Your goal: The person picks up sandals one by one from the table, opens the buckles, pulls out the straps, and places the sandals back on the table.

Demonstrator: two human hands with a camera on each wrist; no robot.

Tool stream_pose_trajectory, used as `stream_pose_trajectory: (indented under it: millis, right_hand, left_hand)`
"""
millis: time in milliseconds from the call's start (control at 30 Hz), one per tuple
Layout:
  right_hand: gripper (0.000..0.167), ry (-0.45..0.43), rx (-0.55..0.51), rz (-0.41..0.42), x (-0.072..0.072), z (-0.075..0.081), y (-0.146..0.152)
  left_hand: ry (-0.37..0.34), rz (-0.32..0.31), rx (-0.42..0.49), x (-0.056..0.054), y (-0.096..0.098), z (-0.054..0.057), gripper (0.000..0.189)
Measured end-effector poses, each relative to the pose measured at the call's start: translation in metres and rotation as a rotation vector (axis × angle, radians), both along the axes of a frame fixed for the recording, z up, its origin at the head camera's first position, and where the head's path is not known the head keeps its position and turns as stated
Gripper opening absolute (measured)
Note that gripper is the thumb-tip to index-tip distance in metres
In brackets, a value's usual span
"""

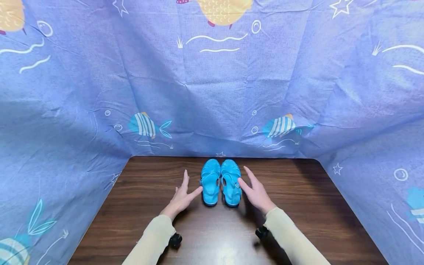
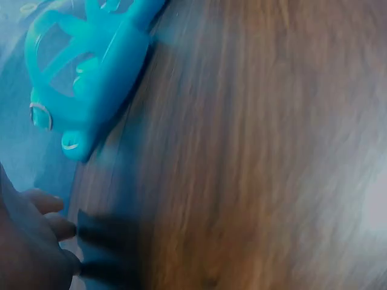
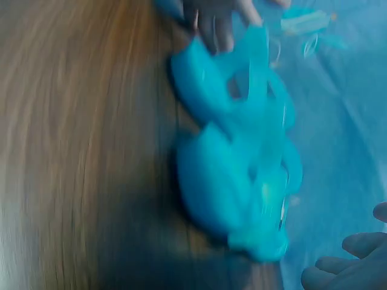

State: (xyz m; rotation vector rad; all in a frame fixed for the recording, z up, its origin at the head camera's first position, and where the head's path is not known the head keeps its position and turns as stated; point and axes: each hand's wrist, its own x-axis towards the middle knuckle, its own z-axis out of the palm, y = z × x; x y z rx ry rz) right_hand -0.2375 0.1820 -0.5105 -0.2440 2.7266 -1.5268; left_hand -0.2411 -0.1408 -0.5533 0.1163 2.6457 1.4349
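Two bright blue sandals stand side by side at the table's far edge, toes pointing away, the left sandal [image 1: 210, 184] close against the right sandal [image 1: 230, 168]. To their left is my left hand [image 1: 180, 199], fingers spread, its thumb tip right at the left sandal's strap. My right hand [image 1: 257, 194] lies on the other side with fingers extended and its thumb overlapping the right sandal's buckle in the head view. Neither hand grips anything. Blurred in the right wrist view, both sandals show, with the left hand [image 3: 216, 21] beyond them.
The dark wooden table [image 1: 212, 235] ends just past the sandal toes. A blue cloth [image 1: 212, 95] printed with fish hangs behind it and along both sides. Small black devices [image 1: 175, 240] sit below the wrists.
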Motion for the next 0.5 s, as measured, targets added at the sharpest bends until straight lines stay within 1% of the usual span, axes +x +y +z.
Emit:
stream_pose_trajectory:
  millis: [100,267,367,500]
  right_hand:
    - [0.071,-0.002,-0.071,0.029,0.007,0.006,-0.014]
    - [0.066,0.0,-0.167,0.089,0.018,0.018,-0.035]
    - [0.065,-0.004,-0.224,0.115,0.023,0.023,-0.046]
    - [0.068,-0.007,-0.247,0.151,0.026,0.025,-0.061]
  left_hand:
    - [-0.014,0.003,0.006,0.005,0.006,0.0,0.114]
    - [-0.023,-0.013,0.011,0.011,0.013,-0.003,0.123]
    - [-0.01,-0.021,0.017,0.012,0.016,-0.004,0.127]
    - [0.026,-0.043,0.018,0.012,0.021,-0.005,0.129]
